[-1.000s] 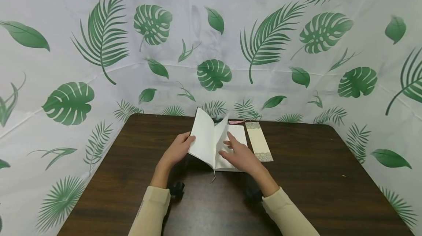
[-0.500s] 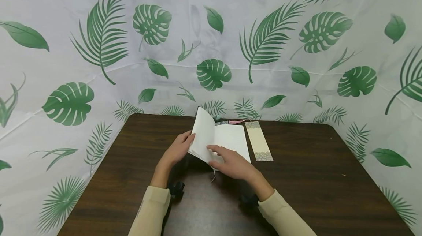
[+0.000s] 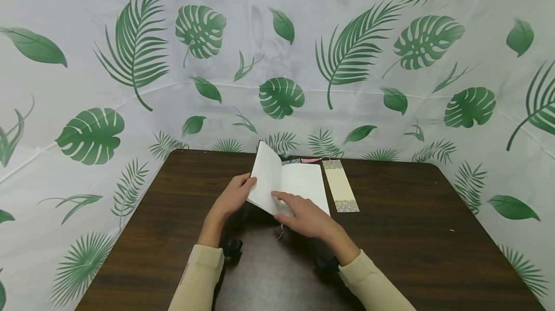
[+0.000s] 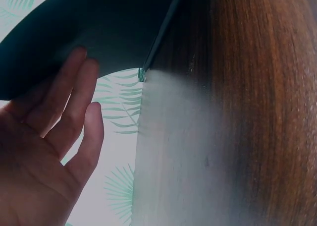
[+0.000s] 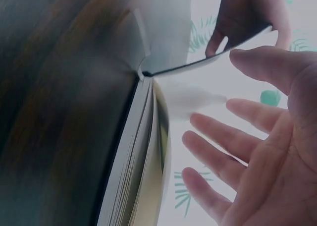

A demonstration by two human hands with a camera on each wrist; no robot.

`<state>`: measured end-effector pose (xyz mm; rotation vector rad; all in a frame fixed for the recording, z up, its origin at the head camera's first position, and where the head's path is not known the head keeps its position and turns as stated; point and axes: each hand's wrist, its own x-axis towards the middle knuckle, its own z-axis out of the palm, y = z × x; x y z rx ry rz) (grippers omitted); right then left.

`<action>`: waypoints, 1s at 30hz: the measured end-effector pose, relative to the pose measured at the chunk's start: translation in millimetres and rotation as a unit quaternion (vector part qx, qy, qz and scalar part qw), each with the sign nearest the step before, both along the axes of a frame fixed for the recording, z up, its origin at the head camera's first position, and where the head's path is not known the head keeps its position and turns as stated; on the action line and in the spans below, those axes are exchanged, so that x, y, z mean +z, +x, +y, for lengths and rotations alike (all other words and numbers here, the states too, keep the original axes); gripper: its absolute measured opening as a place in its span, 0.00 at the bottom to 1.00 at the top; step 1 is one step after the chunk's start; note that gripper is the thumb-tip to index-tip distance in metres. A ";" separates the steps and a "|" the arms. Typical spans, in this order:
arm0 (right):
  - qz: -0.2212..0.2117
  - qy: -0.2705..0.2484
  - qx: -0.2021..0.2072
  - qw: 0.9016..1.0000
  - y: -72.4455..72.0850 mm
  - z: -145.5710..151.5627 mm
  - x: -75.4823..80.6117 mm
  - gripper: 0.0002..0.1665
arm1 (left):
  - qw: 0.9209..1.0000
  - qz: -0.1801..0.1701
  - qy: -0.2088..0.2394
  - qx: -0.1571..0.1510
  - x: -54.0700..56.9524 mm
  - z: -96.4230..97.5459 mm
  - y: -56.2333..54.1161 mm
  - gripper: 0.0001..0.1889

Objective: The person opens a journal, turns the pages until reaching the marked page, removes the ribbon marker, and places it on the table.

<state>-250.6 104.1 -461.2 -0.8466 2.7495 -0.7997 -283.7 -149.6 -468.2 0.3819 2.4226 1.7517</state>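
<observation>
A notebook (image 3: 303,181) lies spread out near the far side of the table, its left half tilted up. My left hand (image 3: 232,196) grips that raised half by its outer edge, thumb on the white page. In the left wrist view, fingers (image 4: 81,97) lie against the dark cover (image 4: 109,28). My right hand (image 3: 305,215) is over the lower part near the spine, fingertips at the left page. Its fingers are extended and spread in the right wrist view, beside the page edges (image 5: 131,161). A yellowish sliver (image 5: 163,141) shows between those pages.
Right of the notebook lies a cream bookmark (image 3: 340,183) with patterned ends. A pink tassel (image 3: 310,160) and a patterned strip (image 3: 291,161) show behind the notebook's top edge. A thin ribbon (image 3: 280,233) hangs from the spine onto the dark wooden table (image 3: 412,234). Leaf-print cloth (image 3: 282,36) hangs behind.
The page that stood upright a second ago has turned over to the left half. My right hand moved left and down with it, then stayed there. The left hand kept its grip.
</observation>
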 end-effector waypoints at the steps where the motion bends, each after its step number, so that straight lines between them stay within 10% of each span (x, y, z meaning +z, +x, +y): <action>1: 0.000 0.004 -0.006 1.000 -1.1 0.5 -0.6 0.37 | 1.000 -0.001 0.000 -0.001 0.3 0.0 0.2 0.23; 30: -0.003 0.140 -0.035 0.990 -18.5 39.0 0.3 0.38 | 1.000 -0.014 0.004 0.000 -0.7 0.1 -1.1 0.24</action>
